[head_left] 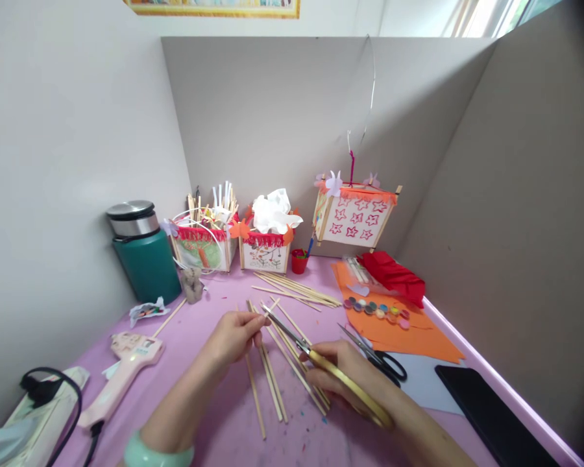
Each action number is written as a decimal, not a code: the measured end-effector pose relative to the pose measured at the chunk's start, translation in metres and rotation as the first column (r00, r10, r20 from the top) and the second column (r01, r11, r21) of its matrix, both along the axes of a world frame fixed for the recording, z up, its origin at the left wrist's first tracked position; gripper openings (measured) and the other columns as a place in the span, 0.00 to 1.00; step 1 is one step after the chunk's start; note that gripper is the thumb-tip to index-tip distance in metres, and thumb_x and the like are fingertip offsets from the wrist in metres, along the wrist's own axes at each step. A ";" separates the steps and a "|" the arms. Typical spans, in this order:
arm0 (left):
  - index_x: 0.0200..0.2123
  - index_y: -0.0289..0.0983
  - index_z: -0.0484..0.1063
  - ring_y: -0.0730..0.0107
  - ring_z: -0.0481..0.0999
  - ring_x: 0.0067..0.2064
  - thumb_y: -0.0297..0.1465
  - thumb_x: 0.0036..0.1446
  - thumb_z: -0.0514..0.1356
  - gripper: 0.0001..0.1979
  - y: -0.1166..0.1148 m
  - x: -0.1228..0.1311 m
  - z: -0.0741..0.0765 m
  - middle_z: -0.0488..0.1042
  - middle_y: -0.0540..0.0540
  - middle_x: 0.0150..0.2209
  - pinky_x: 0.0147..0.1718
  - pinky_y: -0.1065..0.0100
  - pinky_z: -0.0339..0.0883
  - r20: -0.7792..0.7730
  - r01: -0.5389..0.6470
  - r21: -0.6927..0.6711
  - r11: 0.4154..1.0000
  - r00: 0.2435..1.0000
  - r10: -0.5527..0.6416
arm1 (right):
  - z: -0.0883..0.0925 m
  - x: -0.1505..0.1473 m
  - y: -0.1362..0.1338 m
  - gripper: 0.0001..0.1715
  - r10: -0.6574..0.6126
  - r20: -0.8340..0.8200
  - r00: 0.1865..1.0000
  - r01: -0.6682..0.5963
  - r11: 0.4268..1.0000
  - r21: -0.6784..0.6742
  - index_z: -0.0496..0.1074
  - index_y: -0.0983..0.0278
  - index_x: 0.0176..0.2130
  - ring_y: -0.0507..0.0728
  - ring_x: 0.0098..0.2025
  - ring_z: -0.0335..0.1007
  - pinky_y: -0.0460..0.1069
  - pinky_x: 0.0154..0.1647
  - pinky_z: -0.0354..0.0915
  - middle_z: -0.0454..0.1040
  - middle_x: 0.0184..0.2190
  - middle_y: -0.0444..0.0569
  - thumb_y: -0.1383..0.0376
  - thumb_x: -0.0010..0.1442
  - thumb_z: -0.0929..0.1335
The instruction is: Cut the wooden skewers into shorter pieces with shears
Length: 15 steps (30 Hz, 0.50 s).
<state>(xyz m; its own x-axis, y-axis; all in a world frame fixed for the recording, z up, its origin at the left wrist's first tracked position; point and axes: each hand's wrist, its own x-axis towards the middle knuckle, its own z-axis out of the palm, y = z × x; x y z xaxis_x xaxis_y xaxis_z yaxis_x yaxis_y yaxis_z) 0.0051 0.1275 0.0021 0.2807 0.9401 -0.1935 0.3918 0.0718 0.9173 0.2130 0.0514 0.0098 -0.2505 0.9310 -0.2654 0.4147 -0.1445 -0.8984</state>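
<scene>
Wooden stick (pixel 250 306) is pinched in left hand (pixel 233 337), low over purple table (pixel 224 415), among loose sticks (pixel 277 383). Gold scissors (pixel 316 360) are gripped in right hand (pixel 343 376), blades seemingly slightly parted, tips set beside the pinch. Step judged: cut lined up, not yet made. Next: stick to be steadied, blades squared across it, fingertips kept clear.

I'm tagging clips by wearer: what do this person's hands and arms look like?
The left hand and right hand are ungloved, and no sleeves show on the forearms. A smooth, thick, pale green bangle circles the left wrist. No ring or watch is visible.
</scene>
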 end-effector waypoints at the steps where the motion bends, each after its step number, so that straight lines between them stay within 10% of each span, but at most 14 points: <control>1: 0.36 0.34 0.72 0.81 0.46 0.14 0.45 0.51 0.53 0.21 0.002 -0.003 0.001 0.64 0.54 0.18 0.15 0.73 0.40 0.066 0.031 -0.102 0.994 0.998 -0.025 | -0.001 0.001 0.000 0.03 0.017 0.006 1.000 -0.017 1.000 0.003 0.68 0.65 0.28 0.45 0.15 0.51 0.40 0.13 0.47 0.56 0.14 0.36 0.67 0.49 0.65; 3: 0.40 0.34 0.71 0.81 0.45 0.13 0.45 0.51 0.53 0.22 0.002 -0.004 0.002 0.66 0.54 0.20 0.14 0.73 0.39 0.089 0.056 -0.153 0.987 0.995 -0.042 | -0.002 0.002 0.000 0.04 0.024 0.018 1.000 -0.025 1.000 0.007 0.68 0.65 0.29 0.45 0.14 0.50 0.40 0.13 0.47 0.56 0.14 0.36 0.66 0.50 0.65; 6: 0.33 0.34 0.73 0.77 0.59 0.17 0.41 0.54 0.51 0.18 -0.004 0.005 0.001 0.70 0.49 0.22 0.19 0.73 0.50 -0.138 -0.030 0.163 0.986 0.989 0.053 | -0.002 0.002 0.001 0.08 0.003 0.025 1.000 -0.003 1.000 -0.005 0.71 0.66 0.33 0.45 0.14 0.51 0.40 0.13 0.47 0.58 0.14 0.36 0.66 0.51 0.65; 10: 0.30 0.36 0.73 0.68 0.71 0.29 0.36 0.58 0.49 0.15 -0.014 0.019 -0.004 0.74 0.44 0.27 0.30 0.70 0.55 -0.390 -0.001 0.594 0.805 0.874 0.289 | -0.002 0.002 0.002 0.12 -0.014 0.027 1.000 0.015 0.999 -0.032 0.72 0.68 0.38 0.45 0.13 0.52 0.40 0.13 0.48 0.59 0.14 0.37 0.66 0.51 0.66; 15: 0.22 0.36 0.71 0.72 0.67 0.24 0.35 0.58 0.49 0.17 -0.012 0.016 -0.004 0.70 0.47 0.19 0.27 0.71 0.53 -0.375 0.030 0.545 0.838 0.903 0.212 | 0.000 0.002 0.001 0.11 -0.008 0.017 1.000 0.009 0.999 -0.044 0.71 0.67 0.36 0.45 0.13 0.51 0.40 0.12 0.48 0.59 0.14 0.37 0.65 0.51 0.66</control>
<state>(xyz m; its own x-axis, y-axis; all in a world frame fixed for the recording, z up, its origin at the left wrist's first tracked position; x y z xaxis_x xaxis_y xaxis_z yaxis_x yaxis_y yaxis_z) 0.0211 0.1151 -0.0021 0.1984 0.9444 0.2622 0.7496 -0.3186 0.5802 0.2149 0.0524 0.0098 -0.2378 0.9204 -0.3103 0.4279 -0.1875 -0.8841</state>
